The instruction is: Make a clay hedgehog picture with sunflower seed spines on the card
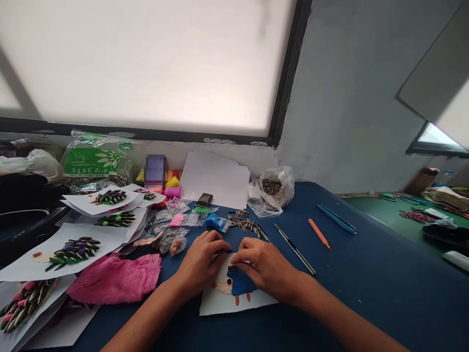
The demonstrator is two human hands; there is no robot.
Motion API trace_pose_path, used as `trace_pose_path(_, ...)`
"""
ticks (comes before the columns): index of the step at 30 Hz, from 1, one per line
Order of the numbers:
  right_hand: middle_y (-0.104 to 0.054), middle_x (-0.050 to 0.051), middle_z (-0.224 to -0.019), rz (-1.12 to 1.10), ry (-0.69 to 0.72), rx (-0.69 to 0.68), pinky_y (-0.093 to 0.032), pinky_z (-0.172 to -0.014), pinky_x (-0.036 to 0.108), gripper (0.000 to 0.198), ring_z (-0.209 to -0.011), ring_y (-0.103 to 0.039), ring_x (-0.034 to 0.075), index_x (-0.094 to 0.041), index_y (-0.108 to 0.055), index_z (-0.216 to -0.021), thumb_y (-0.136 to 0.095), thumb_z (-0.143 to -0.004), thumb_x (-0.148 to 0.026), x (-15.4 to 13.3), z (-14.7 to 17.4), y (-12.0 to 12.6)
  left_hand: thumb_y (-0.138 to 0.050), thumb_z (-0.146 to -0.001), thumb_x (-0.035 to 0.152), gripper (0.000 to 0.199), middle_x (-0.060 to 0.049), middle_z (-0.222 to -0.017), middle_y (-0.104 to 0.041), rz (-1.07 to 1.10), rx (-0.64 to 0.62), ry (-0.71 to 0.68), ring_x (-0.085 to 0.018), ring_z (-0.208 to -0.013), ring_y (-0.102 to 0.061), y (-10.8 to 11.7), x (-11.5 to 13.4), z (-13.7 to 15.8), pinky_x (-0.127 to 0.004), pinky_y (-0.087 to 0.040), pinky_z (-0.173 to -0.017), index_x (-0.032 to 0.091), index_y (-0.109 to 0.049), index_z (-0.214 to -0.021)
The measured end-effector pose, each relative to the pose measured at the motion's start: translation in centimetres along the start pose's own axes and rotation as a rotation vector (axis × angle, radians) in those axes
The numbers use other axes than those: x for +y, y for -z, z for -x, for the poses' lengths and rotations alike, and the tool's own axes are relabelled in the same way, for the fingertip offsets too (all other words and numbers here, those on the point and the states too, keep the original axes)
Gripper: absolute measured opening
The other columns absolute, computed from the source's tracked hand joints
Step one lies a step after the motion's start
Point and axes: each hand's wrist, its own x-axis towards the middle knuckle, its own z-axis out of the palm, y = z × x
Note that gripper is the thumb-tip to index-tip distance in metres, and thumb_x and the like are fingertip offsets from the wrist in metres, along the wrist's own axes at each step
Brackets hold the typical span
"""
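Note:
A white paper sheet point(216, 304) lies under both hands, carrying a hedgehog figure with a blue clay body point(244, 283), a pale snout point(223, 287), a dark eye and small orange-brown feet. My right hand point(269, 268) is over the top of the body, its thumb and fingers pinched at a sunflower seed point(232, 267) on the blue clay's upper edge. At the sheet's upper left, my left hand point(200, 259) has its fingers curled together, a small dark bit showing at the tips; I cannot make out what it is. Loose sunflower seeds point(245, 224) lie just beyond the hands.
Right of the hands lie metal tweezers point(295, 249), an orange pen point(320, 234) and blue tweezers point(337, 218). Behind stands a plastic bag of seeds point(271, 188). A pink cloth point(117, 279), finished hedgehog sheets point(73, 252) and clay packets point(176, 220) are at left.

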Motion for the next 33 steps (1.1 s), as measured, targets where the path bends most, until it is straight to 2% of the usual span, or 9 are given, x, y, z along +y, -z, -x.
trace_pose_path(6, -0.065, 0.004, -0.088, -0.042, -0.093, 0.084, -0.044, -0.07, 0.025, 0.018, -0.081, -0.06, 0.015, -0.019, -0.073, -0.089, -0.057, -0.091, -0.012, 0.6, 0.1, 1.3, -0.055, -0.088, 0.017, 0.018, -0.005, -0.095, -0.063, -0.009, 0.011, -0.01, -0.021, -0.088, -0.057, 0.1, 0.0, 0.0, -0.036, -0.047, -0.078, 0.023, -0.07, -0.095)
trace_pose_path(12, -0.065, 0.003, -0.087, -0.053, -0.072, 0.056, -0.044, -0.069, 0.024, 0.013, -0.078, -0.061, 0.014, -0.02, -0.075, -0.089, -0.062, -0.089, -0.017, 0.3, -0.4, -0.3, -0.055, -0.088, 0.016, 0.018, -0.005, -0.093, -0.063, -0.002, 0.006, -0.003, -0.021, -0.087, -0.057, 0.1, 0.1, 0.0, -0.035, -0.046, -0.076, 0.023, -0.07, -0.094)
trace_pose_path(15, -0.066, 0.003, -0.089, -0.03, -0.113, 0.021, -0.044, -0.072, 0.024, 0.01, -0.08, -0.062, 0.015, -0.019, -0.075, -0.09, -0.065, -0.087, -0.018, 0.0, -1.0, -1.1, -0.055, -0.088, 0.017, 0.016, -0.005, -0.092, -0.062, 0.005, -0.001, 0.007, -0.021, -0.086, -0.057, 0.2, 0.2, 0.0, -0.035, -0.046, -0.077, 0.022, -0.07, -0.091)
trace_pose_path(21, -0.066, 0.004, -0.086, 0.005, -0.175, -0.003, -0.042, -0.07, 0.025, 0.007, -0.077, -0.061, 0.015, -0.017, -0.071, -0.085, -0.065, -0.085, -0.013, 0.2, -1.8, -1.1, -0.054, -0.088, 0.016, 0.017, -0.005, -0.093, -0.063, 0.021, -0.038, 0.015, -0.022, -0.088, -0.057, 0.5, 0.2, 0.0, -0.035, -0.046, -0.078, 0.021, -0.07, -0.093)
trace_pose_path(26, -0.065, 0.004, -0.087, -0.01, -0.161, 0.012, -0.041, -0.068, 0.024, 0.008, -0.077, -0.058, 0.015, -0.016, -0.065, -0.085, -0.059, -0.089, -0.011, 0.7, -1.4, -0.7, -0.056, -0.083, 0.011, 0.018, -0.005, -0.094, -0.064, 0.045, -0.097, 0.031, -0.021, -0.09, -0.058, 1.2, 0.5, -0.1, -0.033, -0.046, -0.079, 0.021, -0.069, -0.089)
trace_pose_path(30, -0.064, 0.002, -0.083, -0.059, -0.136, 0.007, -0.041, -0.064, 0.023, 0.01, -0.072, -0.057, 0.013, -0.016, -0.062, -0.085, -0.055, -0.092, -0.013, 0.9, -0.8, -0.2, -0.054, -0.081, 0.011, 0.021, -0.005, -0.094, -0.062, 0.026, -0.148, 0.088, -0.023, -0.09, -0.056, 1.7, 1.0, -0.1, -0.035, -0.046, -0.079, 0.021, -0.069, -0.09)
trace_pose_path(33, -0.065, 0.003, -0.085, -0.121, -0.101, -0.005, -0.042, -0.066, 0.023, 0.011, -0.074, -0.058, 0.013, -0.016, -0.062, -0.087, -0.054, -0.092, -0.011, 0.9, -0.5, 0.1, -0.052, -0.082, 0.011, 0.021, -0.005, -0.093, -0.063, 0.012, -0.184, 0.134, -0.023, -0.09, -0.055, 1.8, 1.3, -0.2, -0.036, -0.044, -0.079, 0.021, -0.068, -0.089)
